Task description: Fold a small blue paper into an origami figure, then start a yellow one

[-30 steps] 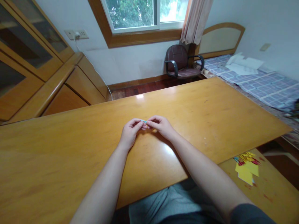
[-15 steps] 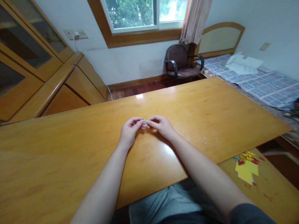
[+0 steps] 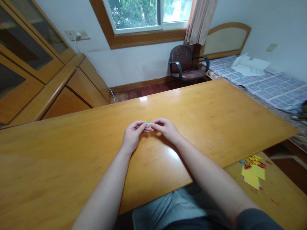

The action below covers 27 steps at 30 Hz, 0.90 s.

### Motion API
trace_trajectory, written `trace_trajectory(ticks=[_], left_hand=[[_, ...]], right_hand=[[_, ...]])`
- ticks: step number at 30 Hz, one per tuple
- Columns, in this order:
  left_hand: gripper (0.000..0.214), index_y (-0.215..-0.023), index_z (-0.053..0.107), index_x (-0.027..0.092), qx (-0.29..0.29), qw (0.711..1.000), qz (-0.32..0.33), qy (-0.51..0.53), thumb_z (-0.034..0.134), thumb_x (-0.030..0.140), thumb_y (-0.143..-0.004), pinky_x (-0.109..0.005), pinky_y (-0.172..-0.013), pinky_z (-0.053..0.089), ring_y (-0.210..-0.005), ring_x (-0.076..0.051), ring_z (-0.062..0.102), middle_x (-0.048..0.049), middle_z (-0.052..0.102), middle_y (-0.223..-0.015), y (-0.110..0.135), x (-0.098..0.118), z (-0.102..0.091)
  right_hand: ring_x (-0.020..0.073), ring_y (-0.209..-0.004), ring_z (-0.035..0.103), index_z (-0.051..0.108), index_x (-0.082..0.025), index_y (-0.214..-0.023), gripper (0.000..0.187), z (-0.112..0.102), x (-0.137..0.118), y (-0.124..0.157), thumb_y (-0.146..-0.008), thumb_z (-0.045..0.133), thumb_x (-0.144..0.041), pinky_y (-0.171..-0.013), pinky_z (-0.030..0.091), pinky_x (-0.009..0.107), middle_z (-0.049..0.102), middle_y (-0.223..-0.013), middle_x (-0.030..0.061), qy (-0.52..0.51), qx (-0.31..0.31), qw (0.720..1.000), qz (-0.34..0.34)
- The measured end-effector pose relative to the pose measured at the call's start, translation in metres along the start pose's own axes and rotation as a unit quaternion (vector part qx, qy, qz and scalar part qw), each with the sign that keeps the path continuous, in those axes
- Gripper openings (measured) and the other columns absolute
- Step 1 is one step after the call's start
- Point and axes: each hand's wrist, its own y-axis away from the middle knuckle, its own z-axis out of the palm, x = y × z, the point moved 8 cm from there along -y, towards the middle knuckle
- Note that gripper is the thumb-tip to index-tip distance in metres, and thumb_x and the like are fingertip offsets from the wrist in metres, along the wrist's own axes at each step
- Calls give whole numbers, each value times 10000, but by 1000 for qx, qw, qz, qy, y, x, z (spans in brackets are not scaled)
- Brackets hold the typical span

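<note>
A small light-blue piece, perhaps folded paper (image 3: 148, 124), is pinched between my two hands just above the wooden table (image 3: 72, 153). My left hand (image 3: 134, 133) closes thumb and fingers on its left end. On its right end, my right hand (image 3: 165, 128) grips with thumb and forefinger. A bit of yellow shows just below the blue, between the fingertips. Most of the piece is hidden by my fingers, so its full shape cannot be made out.
On a lower surface at the right lie yellow paper sheets (image 3: 251, 175) and a pile of small red, yellow and blue folded pieces (image 3: 253, 162). Beyond the table stand a brown armchair (image 3: 182, 62), a bed (image 3: 268, 84) and a cabinet (image 3: 57, 83).
Both hands stay in nearly the same place. Slightly more of the light-blue piece shows between the fingertips, and the fingers have shifted a little.
</note>
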Motion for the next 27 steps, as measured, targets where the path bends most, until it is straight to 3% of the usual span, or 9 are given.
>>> trace_trajectory(ticks=[12,27], left_hand=[[319,-883,650,149,-8,1000,-1,8,793,388,-728,-287,-709,566,-673,-155,687,-39,725,-754,-1,-1,2],[302,-928,643,156,-19,1000,14,3,771,369,-757,-277,-708,565,-695,-153,691,-38,726,-788,1,2,3]], right_hand=[[136,-667,596,692,-162,-794,300,1,-5,1,-724,761,-445,-692,485,270,672,-702,7,1,7,1000,-11],[158,-716,607,712,-177,-814,241,-2,-9,2,-812,692,-417,-695,469,280,680,-766,31,107,20,991,-76]])
